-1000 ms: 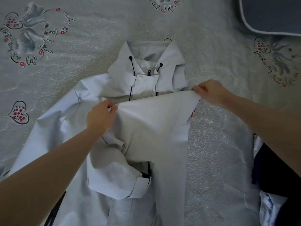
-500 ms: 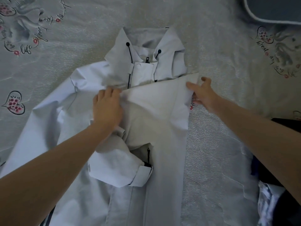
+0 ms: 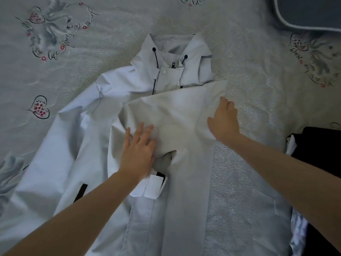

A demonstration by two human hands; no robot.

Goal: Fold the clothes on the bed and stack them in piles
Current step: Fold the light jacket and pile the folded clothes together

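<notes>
A pale grey-white hooded jacket (image 3: 77, 137) lies face up on the bed, its hood (image 3: 173, 52) pointing away from me. Its right side is folded over the front as a flat panel (image 3: 175, 109), and a folded sleeve with its cuff (image 3: 153, 187) lies underneath. My left hand (image 3: 138, 150) rests flat with spread fingers on the lower left of that panel. Flat on the panel's right edge lies my right hand (image 3: 224, 121), fingers straight. Neither hand grips cloth.
The bed sheet (image 3: 110, 28) is grey with swan and heart prints. A dark pillow (image 3: 310, 12) sits at the top right. Dark clothes (image 3: 319, 150) and a patterned garment (image 3: 299, 235) lie at the right edge. More pale cloth (image 3: 9, 172) bunches at the left edge.
Both hands let go of the panel's top corners after laying it down. They slid toward me over the panel, flattening it with open fingers.
</notes>
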